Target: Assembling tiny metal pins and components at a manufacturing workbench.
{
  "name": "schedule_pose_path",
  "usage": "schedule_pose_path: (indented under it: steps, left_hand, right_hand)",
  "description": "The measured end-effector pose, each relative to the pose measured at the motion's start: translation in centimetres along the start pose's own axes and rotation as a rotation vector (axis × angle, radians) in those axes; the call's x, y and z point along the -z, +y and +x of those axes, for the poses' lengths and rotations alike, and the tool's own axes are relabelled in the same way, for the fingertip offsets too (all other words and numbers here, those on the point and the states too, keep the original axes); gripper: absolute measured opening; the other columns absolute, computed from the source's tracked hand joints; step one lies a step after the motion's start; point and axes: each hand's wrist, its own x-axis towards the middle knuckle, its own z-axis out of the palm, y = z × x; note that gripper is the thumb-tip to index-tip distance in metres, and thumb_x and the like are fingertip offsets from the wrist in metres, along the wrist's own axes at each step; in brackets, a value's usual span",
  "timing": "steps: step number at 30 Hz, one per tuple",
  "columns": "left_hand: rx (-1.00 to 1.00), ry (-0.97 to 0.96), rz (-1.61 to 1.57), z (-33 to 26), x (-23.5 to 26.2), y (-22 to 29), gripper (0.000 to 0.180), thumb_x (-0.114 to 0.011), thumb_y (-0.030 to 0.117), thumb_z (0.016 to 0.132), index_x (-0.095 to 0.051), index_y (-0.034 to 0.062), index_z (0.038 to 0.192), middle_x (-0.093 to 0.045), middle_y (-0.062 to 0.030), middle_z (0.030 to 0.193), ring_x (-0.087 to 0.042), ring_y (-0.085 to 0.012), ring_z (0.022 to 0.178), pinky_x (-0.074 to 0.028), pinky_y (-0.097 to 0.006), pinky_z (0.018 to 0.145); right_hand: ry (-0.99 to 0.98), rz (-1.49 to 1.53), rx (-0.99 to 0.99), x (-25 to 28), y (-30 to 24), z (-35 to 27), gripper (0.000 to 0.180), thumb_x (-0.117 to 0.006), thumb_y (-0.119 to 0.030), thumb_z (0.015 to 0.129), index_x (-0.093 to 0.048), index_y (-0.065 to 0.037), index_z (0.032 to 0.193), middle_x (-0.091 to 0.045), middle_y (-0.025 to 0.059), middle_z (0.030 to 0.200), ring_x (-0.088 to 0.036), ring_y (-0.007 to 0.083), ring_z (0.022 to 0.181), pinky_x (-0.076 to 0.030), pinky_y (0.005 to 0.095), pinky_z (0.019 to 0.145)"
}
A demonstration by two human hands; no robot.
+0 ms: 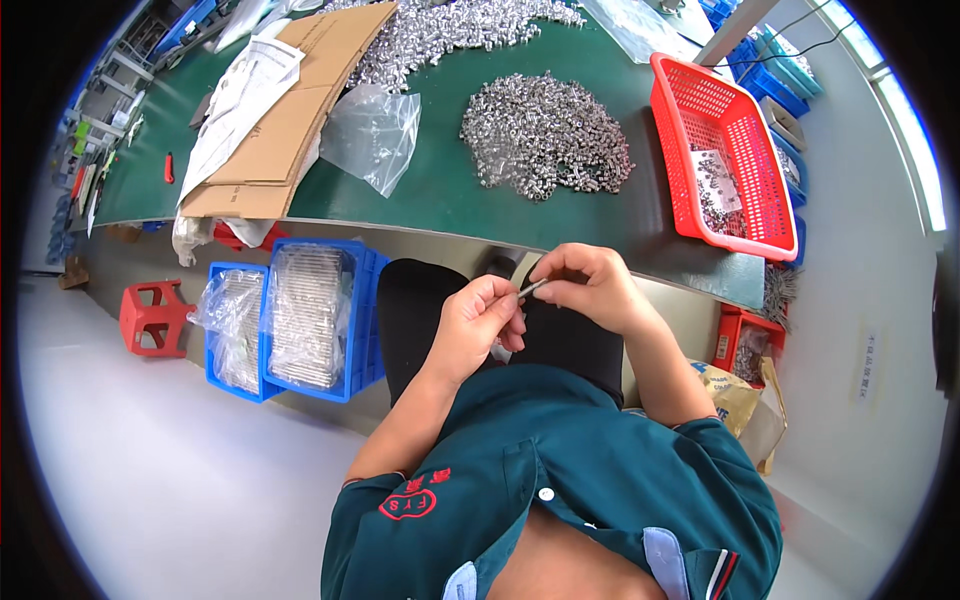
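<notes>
The left hand (482, 320) pinches a slim metal piece (530, 290) just short of the tabletop (435, 200); the right hand (598, 290) grips its other end, finger to thumb. Keep both grips light and in line, and work above the surface to catch drops. Beyond the edge lies a pile of small metal parts (545, 135), then a larger heap (440, 40)

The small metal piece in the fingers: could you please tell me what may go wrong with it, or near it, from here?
The small metal piece is at the fingertips of the left hand and right hand, in front of the green table, not above it; if it slips, it could fall. The heap of loose metal parts has no rim, so a bump might scatter some.
</notes>
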Motion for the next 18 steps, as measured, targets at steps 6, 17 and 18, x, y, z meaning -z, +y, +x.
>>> schedule_pose_path:
  steps: [6, 17, 18]
  left_hand:
    - [0.005, 0.006, -0.039, 0.1, 0.3, -0.1, 0.013, -0.050, 0.011, 0.094, -0.055, -0.0014, 0.096, -0.060, -0.0075, 0.071, -0.058, -0.0145, 0.058, -0.048, -0.025, 0.053]
    - [0.028, 0.053, -0.066, 0.0, 0.4, 0.0, 0.013, -0.050, 0.011, 0.094, -0.054, -0.0013, 0.094, -0.060, -0.0074, 0.070, -0.059, -0.0156, 0.056, -0.048, -0.025, 0.052]
    - [0.030, 0.055, -0.066, 0.0, 0.4, 0.0, 0.013, -0.050, 0.011, 0.094, -0.054, -0.0012, 0.094, -0.060, -0.0075, 0.070, -0.059, -0.0156, 0.056, -0.048, -0.025, 0.052]
  right_hand:
    - [0.060, -0.269, 0.143, 1.3, 0.5, 0.4, 0.013, -0.069, -0.001, 0.077, -0.066, 0.000, 0.090, -0.064, 0.0049, 0.080, -0.060, 0.0114, 0.073, -0.049, 0.0249, 0.066]
    - [0.549, -0.859, 0.259, 4.5, 2.7, 4.4, 0.015, -0.066, -0.009, 0.077, -0.067, -0.010, 0.093, -0.062, 0.0095, 0.085, -0.062, 0.0296, 0.076, -0.050, 0.0372, 0.067]
    - [0.548, -0.858, 0.259, 4.4, 2.7, 4.6, 0.015, -0.066, -0.009, 0.077, -0.067, -0.010, 0.093, -0.062, 0.0095, 0.085, -0.062, 0.0296, 0.076, -0.050, 0.0372, 0.067]
